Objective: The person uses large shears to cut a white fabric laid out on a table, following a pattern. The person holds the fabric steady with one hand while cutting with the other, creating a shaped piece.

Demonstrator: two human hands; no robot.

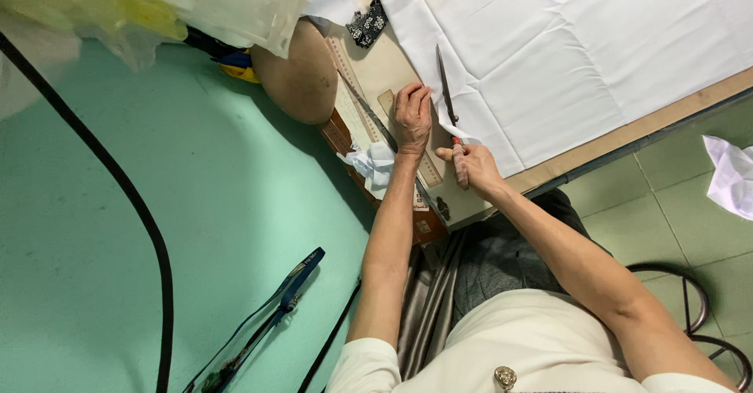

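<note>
Seen from above at a cutting table [369,67], we press our left hand [412,117] flat, fingers held together and pointing toward the white cloth [580,56], its fingertips resting at the cloth's near edge. Our right hand [471,165] is closed around the reddish handles of a pair of long scissors [449,107], whose dark blades lie along the cloth's edge just beside the left hand; we cannot tell how far the blades are parted. The cloth is spread wide over the table and shows sharp fold creases, reaching almost to the table's front rim. Under and beside our left wrist lies a pale wooden ruler [427,169], and next to it a long marked measuring rule [353,99] runs up the tabletop. A crumpled scrap of white fabric [372,164] sits at the table's edge, touching our left forearm. Farther up the table a strip of black patterned fabric [375,10] lies against the cloth's corner. Another person's bare arm [302,79] rests at the table's far side, beneath a bundle of clear plastic sheeting [196,1]. Below the table the wall or floor is green [157,205], crossed by a black cable [133,205] and a blue strap [286,295]. At the right, a second white scrap [731,177] lies on the tiled floor, near a metal stool frame [698,307].
</note>
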